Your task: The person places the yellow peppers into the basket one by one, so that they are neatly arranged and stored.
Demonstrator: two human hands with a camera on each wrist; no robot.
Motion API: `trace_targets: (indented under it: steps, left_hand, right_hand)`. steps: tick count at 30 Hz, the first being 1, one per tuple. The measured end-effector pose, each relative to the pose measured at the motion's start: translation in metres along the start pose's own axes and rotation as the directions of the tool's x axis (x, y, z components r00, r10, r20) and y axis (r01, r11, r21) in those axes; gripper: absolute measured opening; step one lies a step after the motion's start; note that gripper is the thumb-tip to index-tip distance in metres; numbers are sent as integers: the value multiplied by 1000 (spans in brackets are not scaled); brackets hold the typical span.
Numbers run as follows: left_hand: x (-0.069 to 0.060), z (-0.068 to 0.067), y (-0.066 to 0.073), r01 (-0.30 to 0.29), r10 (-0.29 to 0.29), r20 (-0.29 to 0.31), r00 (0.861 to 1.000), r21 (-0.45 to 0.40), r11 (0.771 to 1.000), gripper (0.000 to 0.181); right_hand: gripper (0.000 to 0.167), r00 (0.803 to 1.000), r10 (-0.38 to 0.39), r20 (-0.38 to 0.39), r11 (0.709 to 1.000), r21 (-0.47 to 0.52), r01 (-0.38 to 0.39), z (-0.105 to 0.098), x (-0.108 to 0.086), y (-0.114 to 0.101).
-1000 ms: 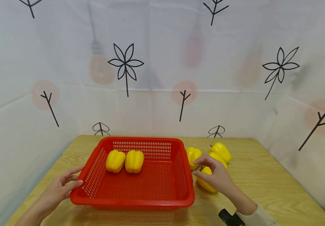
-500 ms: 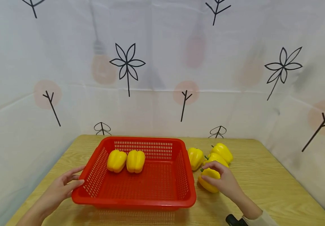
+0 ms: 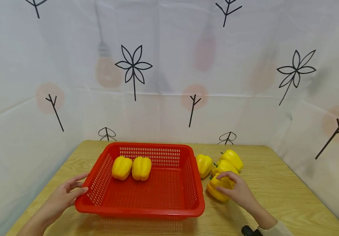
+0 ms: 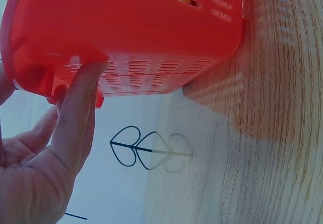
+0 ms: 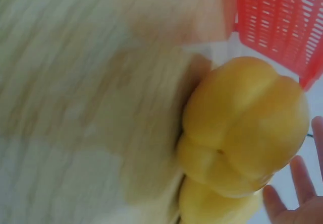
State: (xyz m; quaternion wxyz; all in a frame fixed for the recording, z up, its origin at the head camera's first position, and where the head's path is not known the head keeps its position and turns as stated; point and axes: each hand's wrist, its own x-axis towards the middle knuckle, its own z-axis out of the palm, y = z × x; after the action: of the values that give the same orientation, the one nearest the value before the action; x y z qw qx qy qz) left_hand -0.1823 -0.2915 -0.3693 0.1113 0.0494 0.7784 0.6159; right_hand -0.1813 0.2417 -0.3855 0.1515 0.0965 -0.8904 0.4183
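A red plastic basket (image 3: 145, 200) with slotted walls stands on the table. Two yellow bell peppers lie inside it: a left one (image 3: 122, 168) and a right one (image 3: 141, 168). At the basket's left side, my left hand (image 3: 58, 198) holds the rim; its fingers (image 4: 81, 103) bear on the outer wall below the lip. To the right of the basket, my right hand (image 3: 241, 193) hovers around the nearest loose bell pepper (image 3: 216, 191), thumb and fingers apart. In the right wrist view, fingers (image 5: 303, 181) are beside this bell pepper (image 5: 242, 113) without gripping it.
Behind the nearest pepper are more yellow bell peppers: one by the basket wall (image 3: 204, 165), one in the middle (image 3: 223, 166) and one farther back (image 3: 232, 159). A wooden table (image 3: 275, 186) lies beneath, and a patterned white cloth (image 3: 169, 114) hangs behind.
My right hand has moved right, from between the basket and the peppers to over the nearest pepper's right side. The left hand keeps its place on the basket. The view has shifted slightly.
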Motion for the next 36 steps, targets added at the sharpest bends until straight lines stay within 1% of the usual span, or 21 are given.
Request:
trace_targets:
  steps: [5,10,12,13,15,17,19,21,25,29,33,36]
  left_hand:
    - [0,0,0,-7,7,4,1000,-2,1000,66]
    - [0,0,-1,-10,10,4,1000,-3,1000,66]
    - [0,0,-1,-14,14,4,1000,-4,1000,65]
    - [0,0,-1,-16,16,3,1000,-4,1000,65]
    - [0,0,-1,-20,20,2,1000,-4,1000,65]
    - [0,0,-1,-23,23,2,1000,-3,1000,65]
    - [0,-1,-1,-25,25,2,1000,0,1000,65]
    - [0,-1,-1,-27,27,3,1000,2,1000,64]
    - [0,-1,-2,-32,32,2,999,-3,999,64]
    - [1,-1,-2,-34,34,2,999,-15,999,63]
    - [1,-1,-2,-34,34,6,999,-21,999,61]
    - [1,-2,-2,-28,28,5,1000,-21,999,63]
  right_hand:
    - [31,999,15,38,1000,2,-15,-1,0,6]
    - [33,996,71,56,997,-20,-70,-6,-1,8]
    - [34,995,77,57,997,-26,-76,-8,-1,8]
    - [35,996,70,58,997,-29,-68,-9,-1,8]
    - [39,997,32,68,999,-35,-29,-11,-1,10]
    - [44,995,-16,96,999,-40,20,-12,0,15]
    - [50,989,-58,138,997,-36,63,-13,1,22]
    - [56,978,-87,192,995,-23,93,-13,1,28]
    - [64,957,-117,265,993,12,118,-14,1,39]
    - [72,945,-142,294,990,37,138,-14,1,44]
    - [76,940,-144,309,989,58,133,-14,1,45]
    - [76,943,-129,308,992,56,117,-14,2,45]
